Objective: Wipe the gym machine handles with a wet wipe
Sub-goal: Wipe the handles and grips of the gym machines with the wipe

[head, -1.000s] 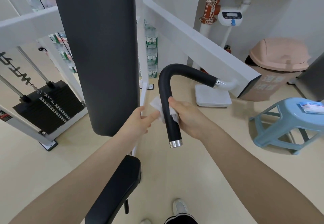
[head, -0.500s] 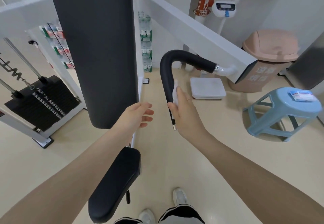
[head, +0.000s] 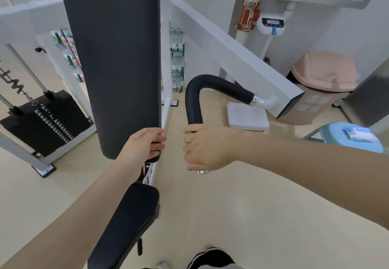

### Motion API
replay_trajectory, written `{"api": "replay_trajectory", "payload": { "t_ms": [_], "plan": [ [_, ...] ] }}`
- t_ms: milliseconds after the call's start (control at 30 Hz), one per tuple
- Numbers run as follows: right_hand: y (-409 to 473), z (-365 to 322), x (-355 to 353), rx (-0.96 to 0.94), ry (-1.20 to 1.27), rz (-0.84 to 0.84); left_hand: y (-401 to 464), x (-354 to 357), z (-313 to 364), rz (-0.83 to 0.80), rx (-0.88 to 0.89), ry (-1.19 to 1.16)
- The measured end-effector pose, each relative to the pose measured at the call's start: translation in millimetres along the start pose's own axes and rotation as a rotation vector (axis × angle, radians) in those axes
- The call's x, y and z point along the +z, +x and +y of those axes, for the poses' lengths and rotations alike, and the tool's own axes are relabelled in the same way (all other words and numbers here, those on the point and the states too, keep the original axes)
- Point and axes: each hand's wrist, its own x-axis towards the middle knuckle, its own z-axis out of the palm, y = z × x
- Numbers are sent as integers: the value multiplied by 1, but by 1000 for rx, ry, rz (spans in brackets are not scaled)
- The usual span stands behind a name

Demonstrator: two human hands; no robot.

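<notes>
A black curved machine handle [head: 192, 100] comes off a white arm [head: 231, 54] and hangs down in the middle. My right hand [head: 207, 147] grips its lower straight part, fingers wrapped round it; only the chrome end cap [head: 202, 171] shows below the hand. The wet wipe is hidden inside this grip. My left hand [head: 144, 144] hovers just left of the handle, fingers relaxed, holding nothing, in front of the bottom of the tall black back pad [head: 117, 58].
A black seat pad [head: 126, 224] lies below my left arm. A weight stack [head: 44, 121] stands at left. At right are a pink bin [head: 322, 87], a white scale [head: 247, 116] and a blue stool [head: 349, 140] with a wipe pack [head: 360, 134].
My left hand let go of the wipe and drew back left. My right hand went from pressing the wipe with a flat palm to wrapping fully round the lower handle.
</notes>
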Motion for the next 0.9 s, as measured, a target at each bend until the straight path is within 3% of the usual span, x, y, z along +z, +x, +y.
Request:
{"api": "replay_trajectory", "payload": {
  "t_ms": [133, 267, 400, 633, 767, 900],
  "plan": [
    [6, 13, 1, 108, 34, 89, 3, 3, 3, 19, 14, -22],
    [-11, -7, 7, -48, 104, 96, 2, 7, 2, 30, 33, 20],
    [-16, 15, 24, 44, 108, 363, 1, 13, 6, -65, 83, 91],
    [-4, -30, 32, 722, 1152, 655, -17, 34, 11, -265, 332, 242],
    [11, -41, 13, 986, 1509, 740, -21, 34, 5, -317, 338, 248],
    [-4, -74, 19, 1081, 1777, 708, -21, 34, 0, -270, 326, 259]
  ]
}}
